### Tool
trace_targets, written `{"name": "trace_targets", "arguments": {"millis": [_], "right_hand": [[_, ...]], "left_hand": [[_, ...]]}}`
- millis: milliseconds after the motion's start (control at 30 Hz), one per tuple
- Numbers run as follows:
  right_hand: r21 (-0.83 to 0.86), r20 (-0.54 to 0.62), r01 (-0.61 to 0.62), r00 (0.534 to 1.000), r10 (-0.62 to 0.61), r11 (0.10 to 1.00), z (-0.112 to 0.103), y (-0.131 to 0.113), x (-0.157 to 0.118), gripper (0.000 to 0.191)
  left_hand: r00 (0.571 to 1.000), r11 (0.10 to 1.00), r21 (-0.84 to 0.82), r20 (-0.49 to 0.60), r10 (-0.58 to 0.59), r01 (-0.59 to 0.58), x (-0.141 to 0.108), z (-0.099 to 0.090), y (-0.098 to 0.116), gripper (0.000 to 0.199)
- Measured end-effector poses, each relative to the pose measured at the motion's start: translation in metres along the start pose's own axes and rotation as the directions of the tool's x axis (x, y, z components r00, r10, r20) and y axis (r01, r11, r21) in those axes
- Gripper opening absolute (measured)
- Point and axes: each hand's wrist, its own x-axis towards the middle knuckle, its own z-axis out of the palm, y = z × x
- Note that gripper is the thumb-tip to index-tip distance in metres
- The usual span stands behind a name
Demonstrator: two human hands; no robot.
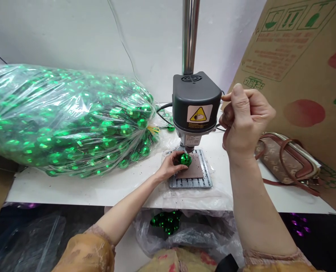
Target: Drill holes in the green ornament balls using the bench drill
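My left hand [173, 165] pinches a shiny green disco-ball ornament [186, 159] between thumb and fingers. The ball rests on a brown square pad [194, 168] on the slotted metal base [190, 184] of a small bench drill press [196, 102]. The drill's chuck [189, 149] and thin bit are right above the ball; whether the bit touches it I cannot tell. At the right side of the black motor head, my right hand [247, 117] is raised and closed around the drill press lever, which the fingers mostly hide.
A large clear bag of green mirror balls [71, 124] lies on the left of the white table [122, 189]. On the right are a brown handbag [291, 162] and a tall cardboard box [295, 75]. Below the table edge, an open plastic bag [196, 238] holds green balls. Dark crumbs lie around the base.
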Motion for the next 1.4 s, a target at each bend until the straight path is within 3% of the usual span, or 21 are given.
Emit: {"name": "trace_targets", "arguments": {"millis": [200, 467, 767, 1400], "right_hand": [[0.023, -0.004, -0.004, 1.000, 0.004, 1.000, -0.001, 0.000, 0.000, 0.027], [-0.005, -0.009, 0.008, 1.000, -0.008, 1.000, -0.004, 0.001, -0.007, 0.028], [0.045, -0.147, 0.161, 0.977, -0.153, 0.986, -0.013, 0.008, -0.042, 0.025], [0.023, -0.184, 0.373, 0.913, -0.363, 0.927, -0.024, 0.034, -0.061, 0.024]], "left_hand": [[0.996, 0.984, 0.163, -0.015, 0.083, -0.079, -0.006, 0.014, -0.002, 0.064], [0.999, 0.994, 0.101, -0.013, 0.052, -0.050, -0.013, 0.022, 0.000, 0.064], [0.999, 0.997, 0.075, -0.027, 0.034, -0.031, -0.013, 0.024, -0.001, 0.066], [0.999, 0.993, 0.105, -0.023, 0.049, -0.046, -0.015, 0.022, -0.001, 0.062]]}}
